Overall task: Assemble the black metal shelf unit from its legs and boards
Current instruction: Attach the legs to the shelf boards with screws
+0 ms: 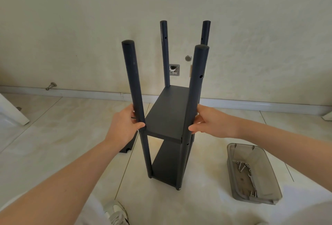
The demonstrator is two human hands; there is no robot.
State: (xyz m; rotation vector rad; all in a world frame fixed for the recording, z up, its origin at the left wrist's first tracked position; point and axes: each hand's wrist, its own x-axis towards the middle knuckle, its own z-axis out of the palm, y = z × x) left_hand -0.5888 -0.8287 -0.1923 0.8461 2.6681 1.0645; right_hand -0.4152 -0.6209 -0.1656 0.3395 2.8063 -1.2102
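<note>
Tiled floor [53, 135], left edge: white object [12, 111], cut off by the frame. Door stop [51, 86] on the skirting above it.

Left hand [124, 126] grips the near-left leg [133, 84] at upper-board level, thumb curled across its front, fingers wrapped behind. Loose black part [128, 146] on the floor just behind that forearm.

Shelf unit [168, 135] stands upright mid-floor, near the wall. Upper board [168, 113] and lower board [167, 169] sit between four legs; far-left leg [165, 52], far-right leg [205, 32] and near-right leg [198, 74] rise well above the upper board.

Right hand [210, 122] holds the near-right leg, thumb on its front, fingers curled round the side.

Right of the unit, apart from it: clear grey plastic tray [231, 167] holding screws [242, 165] and a small wrench [251, 180].
</note>
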